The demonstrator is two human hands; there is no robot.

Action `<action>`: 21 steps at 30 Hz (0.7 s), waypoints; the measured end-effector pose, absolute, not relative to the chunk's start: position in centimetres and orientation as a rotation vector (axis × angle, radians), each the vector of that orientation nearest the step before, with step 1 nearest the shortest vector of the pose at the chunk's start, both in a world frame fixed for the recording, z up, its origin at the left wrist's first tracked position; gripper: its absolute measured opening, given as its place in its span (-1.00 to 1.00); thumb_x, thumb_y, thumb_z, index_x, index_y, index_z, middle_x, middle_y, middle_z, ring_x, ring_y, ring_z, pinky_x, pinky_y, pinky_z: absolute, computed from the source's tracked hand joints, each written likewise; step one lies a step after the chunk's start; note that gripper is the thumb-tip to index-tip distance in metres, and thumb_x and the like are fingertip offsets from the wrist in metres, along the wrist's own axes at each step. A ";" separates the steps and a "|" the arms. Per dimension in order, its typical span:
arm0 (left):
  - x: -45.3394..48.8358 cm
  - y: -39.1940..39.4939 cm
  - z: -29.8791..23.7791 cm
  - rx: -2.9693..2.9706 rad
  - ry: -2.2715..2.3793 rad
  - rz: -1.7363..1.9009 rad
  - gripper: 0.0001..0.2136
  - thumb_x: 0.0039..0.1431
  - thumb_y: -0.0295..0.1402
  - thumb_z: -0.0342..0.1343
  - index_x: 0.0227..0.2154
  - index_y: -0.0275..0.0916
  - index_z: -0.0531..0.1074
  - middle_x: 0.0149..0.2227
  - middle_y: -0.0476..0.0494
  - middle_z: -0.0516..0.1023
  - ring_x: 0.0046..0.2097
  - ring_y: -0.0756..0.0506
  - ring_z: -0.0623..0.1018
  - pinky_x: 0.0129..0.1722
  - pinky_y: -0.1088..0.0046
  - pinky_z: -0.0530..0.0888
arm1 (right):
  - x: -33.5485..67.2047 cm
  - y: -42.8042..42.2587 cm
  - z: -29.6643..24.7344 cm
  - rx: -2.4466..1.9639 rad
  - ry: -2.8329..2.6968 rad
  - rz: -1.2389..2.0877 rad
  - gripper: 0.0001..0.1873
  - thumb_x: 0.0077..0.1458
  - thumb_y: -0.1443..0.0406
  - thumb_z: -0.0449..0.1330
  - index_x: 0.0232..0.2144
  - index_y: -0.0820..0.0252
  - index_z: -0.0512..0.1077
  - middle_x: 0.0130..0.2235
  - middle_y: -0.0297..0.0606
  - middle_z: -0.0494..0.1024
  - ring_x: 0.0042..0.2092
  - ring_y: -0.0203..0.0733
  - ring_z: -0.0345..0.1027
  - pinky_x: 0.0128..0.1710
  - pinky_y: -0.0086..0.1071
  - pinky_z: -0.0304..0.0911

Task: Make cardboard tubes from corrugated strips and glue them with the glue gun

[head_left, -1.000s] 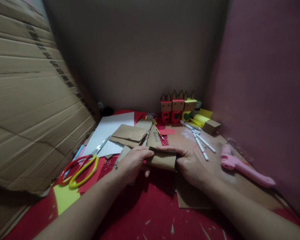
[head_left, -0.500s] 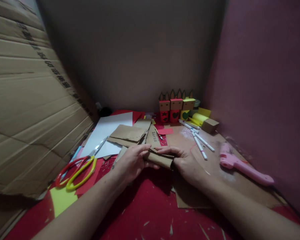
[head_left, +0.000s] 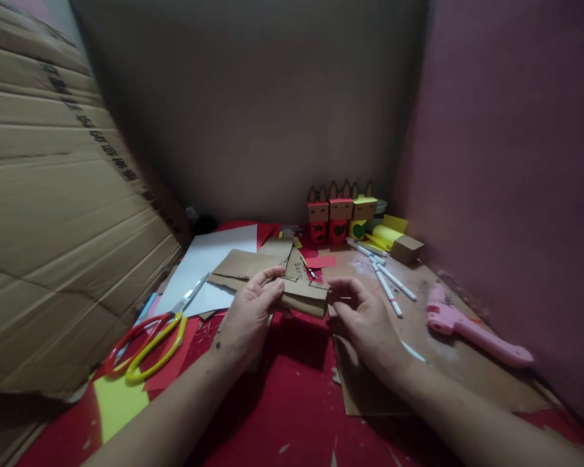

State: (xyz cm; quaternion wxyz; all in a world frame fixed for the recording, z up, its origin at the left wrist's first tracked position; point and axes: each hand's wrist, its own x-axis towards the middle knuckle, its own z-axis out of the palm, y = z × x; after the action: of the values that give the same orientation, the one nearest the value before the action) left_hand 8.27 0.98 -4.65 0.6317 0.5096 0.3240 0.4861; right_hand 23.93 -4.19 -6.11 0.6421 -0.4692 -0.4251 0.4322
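Note:
Between thumb and fingers, my left hand [head_left: 250, 316] grips the left end of a folded strip of brown cardboard [head_left: 305, 298]. The strip is held above the red surface, its folded edge toward me and dark lines marked along its top. My right hand [head_left: 372, 331] is at the strip's right end, thumb and forefinger apart with a gap between them. Its fingertips are right beside the strip's end; whether they touch it I cannot tell. Behind my left hand lie loose cardboard pieces [head_left: 243, 261]. Under my right hand is a flat cardboard piece [head_left: 365, 392].
Red-and-yellow-handled scissors [head_left: 148, 344] lie at left, on white paper [head_left: 199, 253] and coloured sheets. A pink glue gun [head_left: 477, 331] and several white pens [head_left: 387, 285] are at right. Three small box figures [head_left: 339, 220] stand at the back. A large cardboard panel [head_left: 53, 214] leans at left.
The folded strip has tipped, so its upper face now shows. My right hand's fingers have come off its top and spread apart at its right end. My left hand still grips it.

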 end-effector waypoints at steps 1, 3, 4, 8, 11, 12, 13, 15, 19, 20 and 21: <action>8.3 0.9 -4.6 1.196 0.733 1.161 -0.70 0.08 -0.37 0.10 -0.10 -0.24 0.28 -0.40 -0.04 0.50 -0.41 0.03 0.49 -0.43 0.56 0.43 | 24.0 -4.3 -5.9 -1.109 -0.942 0.966 -0.82 -0.14 0.37 0.17 -0.36 0.18 0.40 -0.37 -0.34 0.48 -0.47 -0.32 0.34 -0.49 -0.44 0.27; 8.4 0.8 -4.6 1.277 0.726 1.219 -0.68 0.10 -0.37 0.09 -0.07 -0.23 0.27 -0.39 -0.02 0.51 -0.37 0.03 0.49 -0.36 0.58 0.41 | 24.3 -4.4 -5.6 -1.146 -0.895 1.029 -0.86 -0.11 0.34 0.18 -0.39 0.21 0.40 -0.47 -0.37 0.44 -0.60 -0.41 0.22 -0.64 -0.51 0.13; 8.4 0.7 -4.6 1.322 0.737 1.238 -0.68 0.11 -0.36 0.08 -0.06 -0.22 0.26 -0.40 0.00 0.51 -0.36 0.03 0.49 -0.35 0.58 0.40 | 24.4 -4.4 -5.6 -1.119 -0.863 1.111 -0.87 -0.10 0.32 0.18 -0.40 0.22 0.39 -0.52 -0.39 0.40 -0.63 -0.44 0.17 -0.69 -0.54 0.05; 8.6 0.1 -4.8 1.542 0.850 1.291 -0.68 0.15 -0.35 0.03 -0.02 -0.20 0.24 -0.41 0.03 0.47 -0.35 0.02 0.46 -0.33 0.56 0.37 | 24.6 -4.0 -6.1 -0.908 -0.723 1.445 -0.85 -0.11 0.27 0.23 -0.50 0.24 0.35 -0.61 -0.39 0.34 -0.61 -0.41 0.20 -0.74 -0.58 -0.10; 8.6 -0.4 -4.8 1.696 0.912 1.272 -0.66 0.16 -0.36 0.00 0.01 -0.21 0.22 -0.36 -0.02 0.48 -0.27 -0.02 0.47 -0.22 0.50 0.36 | 24.6 -3.7 -6.6 -0.872 -0.753 1.543 -0.82 -0.16 0.29 0.29 -0.48 0.26 0.38 -0.64 -0.37 0.39 -0.66 -0.40 0.21 -0.76 -0.57 -0.09; 8.6 -0.6 -4.7 1.729 0.920 1.254 -0.65 0.17 -0.36 -0.01 0.03 -0.22 0.21 -0.34 -0.05 0.48 -0.22 -0.04 0.47 -0.16 0.47 0.35 | 24.6 -3.6 -6.8 -0.873 -0.784 1.546 -0.82 -0.16 0.30 0.28 -0.46 0.28 0.40 -0.66 -0.36 0.40 -0.68 -0.42 0.20 -0.75 -0.56 -0.07; 8.6 -0.7 -4.7 1.752 0.923 1.232 -0.63 0.17 -0.36 -0.02 0.05 -0.23 0.19 -0.32 -0.07 0.49 -0.18 -0.06 0.47 -0.12 0.44 0.34 | 24.6 -3.6 -6.9 -0.878 -0.814 1.542 -0.83 -0.14 0.31 0.28 -0.45 0.30 0.42 -0.67 -0.35 0.41 -0.69 -0.43 0.19 -0.73 -0.56 -0.04; 8.6 -0.8 -4.7 1.767 0.918 1.185 -0.62 0.18 -0.36 -0.04 0.07 -0.25 0.15 -0.32 -0.09 0.50 -0.17 -0.09 0.47 -0.08 0.39 0.33 | 24.7 -3.5 -6.9 -0.893 -0.848 1.530 -0.83 -0.10 0.30 0.25 -0.41 0.32 0.44 -0.66 -0.31 0.45 -0.70 -0.44 0.20 -0.69 -0.56 0.03; 8.5 -0.6 -5.0 1.801 0.899 1.221 -0.61 0.17 -0.36 -0.03 0.06 -0.22 0.13 -0.22 -0.15 0.49 -0.14 -0.09 0.47 -0.05 0.34 0.31 | 24.8 -3.4 -6.7 -0.968 -0.845 1.456 -0.78 -0.07 0.30 0.23 -0.33 0.33 0.45 -0.66 -0.29 0.47 -0.69 -0.42 0.24 -0.65 -0.56 0.08; 8.5 -0.5 -5.1 1.839 0.925 1.275 -0.60 0.15 -0.36 0.01 0.05 -0.22 0.14 -0.19 -0.16 0.47 -0.11 -0.10 0.45 -0.03 0.34 0.30 | 24.8 -3.4 -6.7 -0.988 -0.839 1.433 -0.79 -0.07 0.31 0.22 -0.33 0.33 0.45 -0.66 -0.29 0.47 -0.69 -0.42 0.24 -0.65 -0.56 0.08; 8.5 -0.5 -5.1 1.881 0.960 1.336 -0.58 0.11 -0.36 0.06 0.04 -0.21 0.16 -0.16 -0.17 0.44 -0.10 -0.10 0.43 -0.02 0.35 0.28 | 24.8 -3.4 -6.7 -1.001 -0.838 1.415 -0.79 -0.07 0.31 0.22 -0.33 0.34 0.45 -0.66 -0.29 0.47 -0.69 -0.42 0.24 -0.66 -0.56 0.07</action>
State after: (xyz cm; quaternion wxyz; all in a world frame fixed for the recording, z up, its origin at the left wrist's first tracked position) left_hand 8.47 -0.45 -5.11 0.3156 0.7143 0.3644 0.5074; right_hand 24.81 -3.41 -6.67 0.5713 -0.4266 -0.3572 0.6034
